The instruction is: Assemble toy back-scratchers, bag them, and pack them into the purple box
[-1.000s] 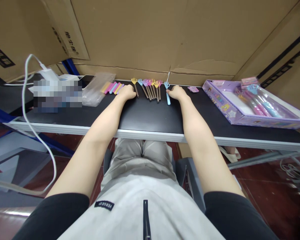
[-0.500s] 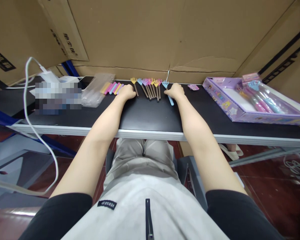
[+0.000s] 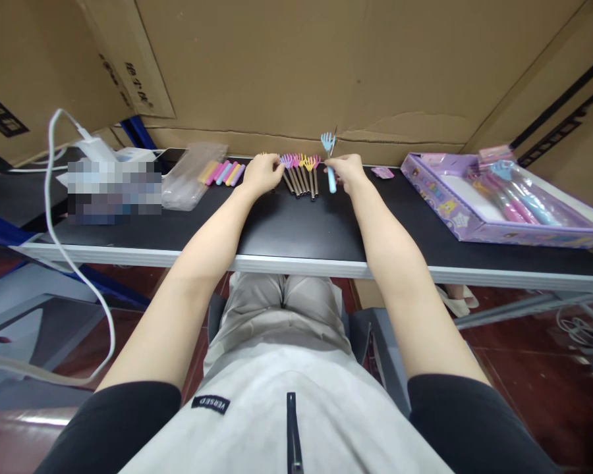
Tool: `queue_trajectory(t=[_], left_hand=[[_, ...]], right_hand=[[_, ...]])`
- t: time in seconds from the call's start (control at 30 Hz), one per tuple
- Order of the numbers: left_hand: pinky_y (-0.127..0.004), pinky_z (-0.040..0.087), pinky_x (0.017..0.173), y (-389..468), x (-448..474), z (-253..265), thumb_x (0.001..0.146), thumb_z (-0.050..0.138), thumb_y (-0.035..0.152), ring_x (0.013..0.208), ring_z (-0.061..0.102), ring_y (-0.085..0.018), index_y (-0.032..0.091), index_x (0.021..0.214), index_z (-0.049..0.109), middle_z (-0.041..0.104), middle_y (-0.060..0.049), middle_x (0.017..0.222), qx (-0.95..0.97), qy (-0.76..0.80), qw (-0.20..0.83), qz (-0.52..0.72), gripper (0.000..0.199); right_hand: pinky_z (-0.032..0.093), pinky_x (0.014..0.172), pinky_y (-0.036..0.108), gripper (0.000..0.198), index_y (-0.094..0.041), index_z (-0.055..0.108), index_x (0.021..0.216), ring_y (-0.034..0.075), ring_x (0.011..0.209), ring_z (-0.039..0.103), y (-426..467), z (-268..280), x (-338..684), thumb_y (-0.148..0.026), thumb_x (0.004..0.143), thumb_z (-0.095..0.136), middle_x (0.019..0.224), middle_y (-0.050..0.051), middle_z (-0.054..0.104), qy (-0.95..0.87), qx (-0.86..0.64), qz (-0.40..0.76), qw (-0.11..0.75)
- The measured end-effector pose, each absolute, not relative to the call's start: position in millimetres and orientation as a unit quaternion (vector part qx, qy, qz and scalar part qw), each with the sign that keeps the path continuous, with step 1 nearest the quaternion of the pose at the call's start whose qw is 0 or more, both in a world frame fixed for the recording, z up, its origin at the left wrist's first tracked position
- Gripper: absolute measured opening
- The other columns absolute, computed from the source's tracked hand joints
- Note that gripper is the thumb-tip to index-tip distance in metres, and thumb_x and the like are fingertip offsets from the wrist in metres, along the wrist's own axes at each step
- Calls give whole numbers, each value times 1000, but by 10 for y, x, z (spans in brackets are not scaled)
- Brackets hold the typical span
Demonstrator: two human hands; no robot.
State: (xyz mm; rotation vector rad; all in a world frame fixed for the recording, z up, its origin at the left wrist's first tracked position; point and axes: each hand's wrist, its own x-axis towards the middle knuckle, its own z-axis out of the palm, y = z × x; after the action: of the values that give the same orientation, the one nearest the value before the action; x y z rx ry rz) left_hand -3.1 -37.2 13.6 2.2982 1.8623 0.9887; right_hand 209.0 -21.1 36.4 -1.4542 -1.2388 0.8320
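- I see the blue claw scratcher (image 3: 331, 179) has a handle on; the brown-stick scratchers (image 3: 311, 184) show none, and loose handles (image 3: 223, 174) lie left
- Its claws point away from me, long stick leaning a bit left
- My right hand's (image 3: 350, 172) fingers pinch it over the tabletop (image 3: 296, 230); my left hand's (image 3: 263, 174), I can't tell
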Motion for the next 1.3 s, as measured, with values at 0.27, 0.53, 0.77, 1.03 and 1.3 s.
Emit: queue_trajectory(t=[0.27,0.53,0.77,1.03,1.3], left_hand=[[-33,46,79,-408,82,77,98,58,49,81,61,-22,18,95,68,69,-6,83,816,461,43,347,33],[-35,46,82,-299,10,53,93,60,29,82,59,-22,17,95,68,67,-6,85,827,462,32,320,14],[-35,46,87,-260,-51,33,93,56,24,88,62,-24,19,92,67,67,-7,85,816,489,50,304,12],[-37,47,88,-236,-79,11,91,59,31,87,61,-24,20,93,66,68,-7,89,806,500,42,314,14],[-38,48,89,-192,-68,-3,89,60,29,86,61,-24,20,90,67,66,-6,84,802,496,50,329,12]], right_hand=[[55,58,18,21,-16,57,80,8,55,61,-424,429,1759,-11,99,65,63,0,63,-453,-481,544,517],[59,69,23,24,-16,62,83,10,65,67,-325,324,1781,-31,94,77,68,0,68,-391,-475,596,515],[59,70,21,20,-17,58,86,7,63,61,-193,312,1908,-26,102,65,76,0,69,-337,-450,567,602],[61,75,21,18,-18,53,87,7,66,62,-288,276,1714,-17,105,56,71,-4,58,-308,-414,611,601],[51,63,16,21,-19,54,84,6,59,57,-300,279,1661,-20,104,59,67,-5,59,-335,-475,591,559]])
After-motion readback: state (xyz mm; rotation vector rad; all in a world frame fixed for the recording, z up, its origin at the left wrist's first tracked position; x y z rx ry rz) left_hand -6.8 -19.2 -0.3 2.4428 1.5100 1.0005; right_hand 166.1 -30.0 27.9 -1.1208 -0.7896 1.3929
